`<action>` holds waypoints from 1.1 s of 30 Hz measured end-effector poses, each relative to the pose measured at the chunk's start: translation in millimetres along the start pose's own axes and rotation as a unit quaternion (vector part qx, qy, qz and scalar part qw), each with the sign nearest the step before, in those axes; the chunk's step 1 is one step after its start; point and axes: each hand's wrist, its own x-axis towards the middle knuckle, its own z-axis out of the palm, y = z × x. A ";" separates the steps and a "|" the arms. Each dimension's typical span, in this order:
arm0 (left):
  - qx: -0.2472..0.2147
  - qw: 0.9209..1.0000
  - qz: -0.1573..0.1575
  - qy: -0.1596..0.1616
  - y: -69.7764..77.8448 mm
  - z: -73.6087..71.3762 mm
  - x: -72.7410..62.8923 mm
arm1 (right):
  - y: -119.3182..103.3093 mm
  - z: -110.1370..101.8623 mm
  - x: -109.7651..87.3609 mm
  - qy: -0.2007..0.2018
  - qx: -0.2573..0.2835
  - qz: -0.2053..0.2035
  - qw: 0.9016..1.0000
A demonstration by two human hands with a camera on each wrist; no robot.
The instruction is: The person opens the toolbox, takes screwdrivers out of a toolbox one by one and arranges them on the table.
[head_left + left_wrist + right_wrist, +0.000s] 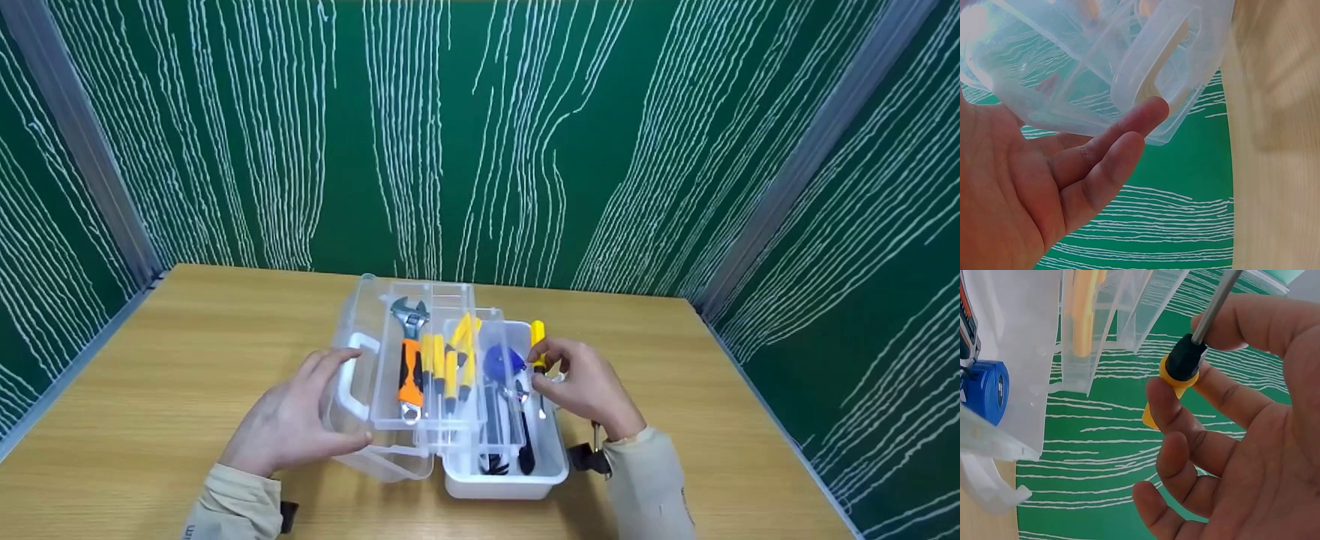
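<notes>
Faces green walls (502, 172) streaked with wavering white lines and framed by grey posts. Works at a wood-grain table (187, 375), lit from above. Has a white box (504, 489) on the table, well in from both left and right edges. Has a clear lid (405, 463) standing open beside that box, toward the table's left edge, plus a clear stepped tray (442, 291) raised across the two.

Spreads the left grip (289, 424) at the lid's outer side, thumb and straight fingers well apart, fingertips by a white handle (346, 386); cannot tell about firm contact there. Clamps the right grip (589, 382) on a screwdriver (538, 335), thumb and fingertips pinching at the black collar. Has an adjustable wrench (410, 367), orange and black in the handle, lying in the tray with jaws toward the table's far edge. Holds the screwdriver over the box's right side, yellow handle toward the far edge, metal shaft toward the near edge. Has several yellow-handled tools (451, 375) bunched beside the wrench, and a round blue case (985, 391) inside the box.
</notes>
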 end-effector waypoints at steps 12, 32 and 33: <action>0.008 1.000 0.023 0.014 -1.7 -1.6 0.9 | 14.4 -7.5 4.1 0.004 -0.004 -0.014 1.000; -0.002 1.000 -0.002 -0.006 0.4 -0.7 0.6 | 32.0 -18.8 7.0 -0.003 0.002 0.007 1.000; -0.001 1.000 0.000 -0.005 0.5 -0.7 0.7 | 33.9 -20.1 6.9 -0.002 0.002 0.005 1.000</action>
